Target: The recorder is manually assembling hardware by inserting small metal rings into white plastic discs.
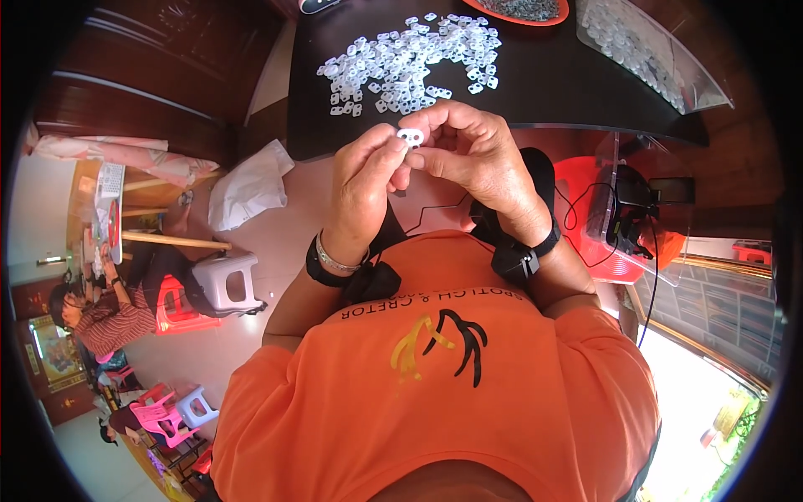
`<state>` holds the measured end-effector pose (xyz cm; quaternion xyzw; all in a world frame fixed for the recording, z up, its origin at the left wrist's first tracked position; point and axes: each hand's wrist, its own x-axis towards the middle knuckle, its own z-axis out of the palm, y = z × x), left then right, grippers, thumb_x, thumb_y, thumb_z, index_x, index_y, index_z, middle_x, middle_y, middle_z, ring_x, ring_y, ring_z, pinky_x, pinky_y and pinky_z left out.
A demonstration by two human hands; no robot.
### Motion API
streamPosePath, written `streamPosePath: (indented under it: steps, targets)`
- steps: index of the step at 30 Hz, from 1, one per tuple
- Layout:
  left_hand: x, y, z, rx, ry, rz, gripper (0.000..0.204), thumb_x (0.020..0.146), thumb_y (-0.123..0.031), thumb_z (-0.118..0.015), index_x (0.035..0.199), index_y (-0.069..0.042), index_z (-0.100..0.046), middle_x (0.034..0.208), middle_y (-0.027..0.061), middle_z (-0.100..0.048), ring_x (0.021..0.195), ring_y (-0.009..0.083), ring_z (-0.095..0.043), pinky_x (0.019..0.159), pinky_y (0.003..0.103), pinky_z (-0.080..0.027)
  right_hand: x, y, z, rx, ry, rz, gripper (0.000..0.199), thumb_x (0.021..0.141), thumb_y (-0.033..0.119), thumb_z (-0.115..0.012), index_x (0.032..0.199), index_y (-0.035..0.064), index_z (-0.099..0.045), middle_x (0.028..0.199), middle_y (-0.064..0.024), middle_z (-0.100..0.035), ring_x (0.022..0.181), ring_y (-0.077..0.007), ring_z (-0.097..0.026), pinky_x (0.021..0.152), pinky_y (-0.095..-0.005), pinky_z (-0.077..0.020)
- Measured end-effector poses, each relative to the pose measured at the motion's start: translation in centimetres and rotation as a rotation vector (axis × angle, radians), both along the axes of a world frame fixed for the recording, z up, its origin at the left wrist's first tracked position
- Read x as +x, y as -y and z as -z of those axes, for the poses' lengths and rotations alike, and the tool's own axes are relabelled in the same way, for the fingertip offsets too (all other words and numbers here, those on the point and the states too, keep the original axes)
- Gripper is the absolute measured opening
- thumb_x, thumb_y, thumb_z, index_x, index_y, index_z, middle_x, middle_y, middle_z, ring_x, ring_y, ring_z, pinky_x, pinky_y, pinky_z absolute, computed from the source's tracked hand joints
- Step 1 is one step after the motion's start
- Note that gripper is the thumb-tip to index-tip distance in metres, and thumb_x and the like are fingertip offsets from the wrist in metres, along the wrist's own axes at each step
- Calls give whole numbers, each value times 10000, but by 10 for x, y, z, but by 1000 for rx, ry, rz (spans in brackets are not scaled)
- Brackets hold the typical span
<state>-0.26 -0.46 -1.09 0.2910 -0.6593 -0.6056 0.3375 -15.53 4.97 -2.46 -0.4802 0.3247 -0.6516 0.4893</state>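
Observation:
Just off the near edge of the dark table, both my hands meet around one small white plastic piece (410,135) with two holes in it. My left hand (366,180) pinches its left side between thumb and fingers. From the other side my right hand (470,151) grips it, thumb below and index finger above. Whether anything smaller is between the fingertips, I cannot make out. Beyond my hands, a loose pile of similar white pieces (393,63) spreads over the table (544,84).
An orange-rimmed tray (562,15) of small dark parts stands at the back. Right of it is a clear bin (669,71) of pale pieces. A red stool (577,180) with cables and devices stands at my right. Farther left, another person (117,309) sits near plastic stools (230,284).

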Motion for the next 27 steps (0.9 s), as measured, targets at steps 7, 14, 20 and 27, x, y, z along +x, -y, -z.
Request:
streamPosePath:
  steps: [7,14,20,27]
  targets:
    - [-2,4,2,-6,-6,-10,253,902,-203,-501,815,10,-609,614,-7,-482,531,56,-415,489,203,-313,-1,-1,2,6,-134,25,223,795,-37,-670,1011,-9,-622,867,-41,-639,749,-113,-629,692,-230,-510]
    - [-5,-2,4,-5,-23,-99,254,908,-201,-514,753,-7,-565,611,-18,-457,529,53,-398,468,211,-337,11,-1,1,-230,-634,426,301,716,110,-768,979,34,-641,802,-79,-630,625,-154,-611,560,-264,-495]
    - [1,4,8,-62,-126,-58,326,927,-240,-485,687,-19,-476,593,-8,-431,532,61,-398,484,219,-343,12,-2,-1,-253,-714,404,305,731,135,-764,983,38,-621,828,-77,-652,649,-178,-635,543,-264,-504]
    - [4,0,7,-168,-95,-45,320,925,-214,-483,678,-11,-465,575,2,-435,541,64,-385,495,229,-325,14,-3,-1,-328,-678,425,257,749,163,-738,942,43,-618,791,-94,-648,658,-231,-647,554,-297,-508]
